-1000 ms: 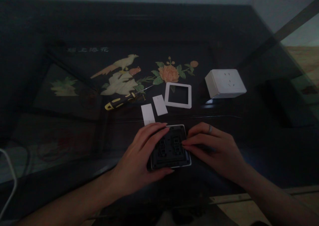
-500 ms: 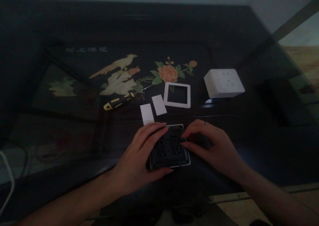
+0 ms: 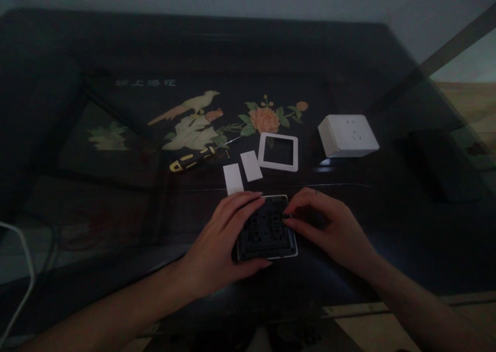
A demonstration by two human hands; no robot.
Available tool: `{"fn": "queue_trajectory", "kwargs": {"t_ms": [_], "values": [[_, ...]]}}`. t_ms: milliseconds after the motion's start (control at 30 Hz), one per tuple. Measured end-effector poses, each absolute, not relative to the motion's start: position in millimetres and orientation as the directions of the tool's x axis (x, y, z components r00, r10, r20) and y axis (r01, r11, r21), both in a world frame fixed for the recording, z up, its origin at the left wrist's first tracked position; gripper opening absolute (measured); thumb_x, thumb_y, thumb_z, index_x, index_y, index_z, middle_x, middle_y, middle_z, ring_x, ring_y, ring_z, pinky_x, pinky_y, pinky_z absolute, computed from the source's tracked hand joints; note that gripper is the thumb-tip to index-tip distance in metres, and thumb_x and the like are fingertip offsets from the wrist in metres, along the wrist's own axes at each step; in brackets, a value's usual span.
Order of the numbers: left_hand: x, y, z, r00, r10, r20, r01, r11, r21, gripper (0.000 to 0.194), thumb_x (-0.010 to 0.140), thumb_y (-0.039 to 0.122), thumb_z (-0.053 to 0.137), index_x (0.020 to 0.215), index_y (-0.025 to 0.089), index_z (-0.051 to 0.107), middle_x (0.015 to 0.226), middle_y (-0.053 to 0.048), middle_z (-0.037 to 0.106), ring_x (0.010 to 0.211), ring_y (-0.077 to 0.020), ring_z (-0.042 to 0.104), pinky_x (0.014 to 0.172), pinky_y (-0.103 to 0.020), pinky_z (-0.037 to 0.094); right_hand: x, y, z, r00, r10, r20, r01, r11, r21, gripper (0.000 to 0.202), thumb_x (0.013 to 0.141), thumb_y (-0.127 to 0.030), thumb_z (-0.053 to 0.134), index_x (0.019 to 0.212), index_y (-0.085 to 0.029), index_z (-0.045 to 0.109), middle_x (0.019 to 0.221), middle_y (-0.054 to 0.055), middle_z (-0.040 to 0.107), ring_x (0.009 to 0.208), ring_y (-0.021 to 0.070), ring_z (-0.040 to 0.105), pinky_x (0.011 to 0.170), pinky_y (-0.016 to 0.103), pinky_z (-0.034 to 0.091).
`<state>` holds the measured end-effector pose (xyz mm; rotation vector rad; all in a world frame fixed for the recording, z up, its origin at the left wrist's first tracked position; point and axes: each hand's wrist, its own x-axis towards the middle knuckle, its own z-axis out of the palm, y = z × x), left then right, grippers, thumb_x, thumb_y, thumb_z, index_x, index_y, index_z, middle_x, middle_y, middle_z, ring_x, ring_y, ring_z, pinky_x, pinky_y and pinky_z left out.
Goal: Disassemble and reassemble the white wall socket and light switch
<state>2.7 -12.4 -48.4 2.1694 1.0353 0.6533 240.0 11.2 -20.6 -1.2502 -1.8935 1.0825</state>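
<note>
A two-gang wall switch (image 3: 267,238) lies in front of me on the dark table, its black inner face up and a pale rim round it. My left hand (image 3: 219,241) grips it from the left, fingers over the far edge and thumb along the near edge. At its right side, my right hand (image 3: 325,215) pinches thumb and forefinger together over something small and dark that I cannot make out. Just beyond lie two white rocker covers, the nearer cover (image 3: 233,179) and the farther cover (image 3: 251,166), beside a white square frame (image 3: 263,158).
A screwdriver (image 3: 191,161) with a yellow and black handle lies left of the covers, a small screw (image 3: 228,154) near its shaft. To the right stands a white socket box (image 3: 351,135). A white cable (image 3: 29,259) hangs at the far left.
The view has shifted slightly, so everything on the table sits a little lower. Both hands keep their hold at the switch; my right fingertips have barely moved.
</note>
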Motion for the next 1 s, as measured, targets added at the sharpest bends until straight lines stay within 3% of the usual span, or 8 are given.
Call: {"fn": "queue_trajectory", "kwargs": {"t_ms": [133, 267, 367, 433, 500, 600, 833, 1000], "values": [[3, -13, -50, 0.56, 0.814, 0.155, 0.474, -0.468, 0.746, 0.085, 0.08, 0.038, 0.076, 0.149, 0.028, 0.027, 0.149, -0.012, 0.04, 0.137, -0.0311, 0.038, 0.115, -0.054, 0.038, 245, 15, -13, -0.241, 0.97, 0.043, 0.424, 0.145, -0.894, 0.004, 0.085, -0.025, 0.067, 0.081, -0.023, 0.067, 0.076, 0.0, 0.068, 0.071, 0.0147, 0.066, 0.063, 0.025, 0.054], [5, -13, -51, 0.561, 0.811, 0.169, 0.445, -0.467, 0.764, 0.087, 0.077, 0.036, 0.079, 0.148, 0.028, 0.028, 0.149, -0.012, 0.041, 0.138, -0.0308, 0.039, 0.115, -0.055, 0.038, 240, 37, 8, -0.248, 0.962, 0.118, 0.506, 0.233, -0.831, 0.006, 0.087, -0.026, 0.064, 0.082, -0.024, 0.067, 0.077, 0.0, 0.069, 0.071, 0.0155, 0.066, 0.063, 0.027, 0.053], [6, -11, -52, 0.552, 0.81, 0.2, 0.422, -0.478, 0.77, 0.086, 0.076, 0.037, 0.079, 0.147, 0.025, 0.031, 0.148, -0.013, 0.042, 0.137, -0.0313, 0.039, 0.115, -0.055, 0.037, 212, 68, 22, -0.484, 0.852, 0.2, 0.56, 0.477, -0.677, 0.008, 0.091, -0.025, 0.06, 0.092, -0.021, 0.068, 0.089, 0.002, 0.073, 0.081, 0.0165, 0.068, 0.071, 0.029, 0.054], [7, -11, -53, 0.546, 0.81, 0.213, 0.413, -0.482, 0.773, 0.085, 0.076, 0.037, 0.079, 0.147, 0.023, 0.033, 0.148, -0.014, 0.043, 0.137, -0.0321, 0.04, 0.115, -0.056, 0.037, 182, 93, 25, -0.716, 0.683, 0.146, 0.592, 0.704, -0.393, 0.016, 0.095, -0.021, 0.054, 0.106, -0.018, 0.065, 0.098, 0.005, 0.073, 0.085, 0.0158, 0.068, 0.074, 0.028, 0.052], [7, -10, -54, 0.545, 0.809, 0.219, 0.408, -0.485, 0.774, 0.085, 0.075, 0.036, 0.079, 0.147, 0.022, 0.034, 0.147, -0.015, 0.043, 0.136, -0.0327, 0.04, 0.114, -0.057, 0.038, 147, 113, 21, -0.801, 0.592, 0.092, 0.547, 0.786, -0.29, 0.025, 0.092, -0.017, 0.059, 0.117, -0.018, 0.063, 0.11, 0.007, 0.072, 0.099, 0.0191, 0.066, 0.082, 0.031, 0.049], [8, -10, -54, 0.545, 0.809, 0.221, 0.404, -0.485, 0.776, 0.085, 0.075, 0.037, 0.079, 0.146, 0.021, 0.035, 0.147, -0.016, 0.044, 0.135, -0.033, 0.042, 0.113, -0.057, 0.039, 101, 132, 9, -0.868, 0.497, 0.015, 0.489, 0.86, -0.146, 0.037, 0.088, -0.005, 0.055, 0.123, -0.015, 0.061, 0.118, 0.014, 0.069, 0.107, 0.0259, 0.063, 0.075, 0.034, 0.046], [8, -8, -56, 0.558, 0.798, 0.229, 0.404, -0.501, 0.765, 0.083, 0.078, 0.04, 0.077, 0.146, 0.02, 0.034, 0.147, -0.017, 0.042, 0.136, -0.0336, 0.041, 0.114, -0.058, 0.038, 71, 137, 1, -0.906, 0.416, -0.072, 0.415, 0.909, 0.036, 0.034, 0.095, -0.003, 0.042, 0.12, -0.017, 0.061, 0.106, 0.013, 0.072, 0.095, 0.0236, 0.066, 0.068, 0.033, 0.043], [7, -10, -60, 0.566, 0.79, 0.236, 0.415, -0.52, 0.747, 0.085, 0.08, 0.043, 0.076, 0.148, 0.023, 0.03, 0.153, -0.016, 0.035, 0.143, -0.034, 0.033, 0.118, -0.058, 0.033, 116, 129, 34, -0.846, 0.523, 0.099, 0.531, 0.844, 0.074, 0.037, 0.096, -0.006, 0.035, 0.13, -0.016, 0.047, 0.121, 0.015, 0.064, 0.109, 0.0276, 0.062, 0.073, 0.036, 0.048]]}}
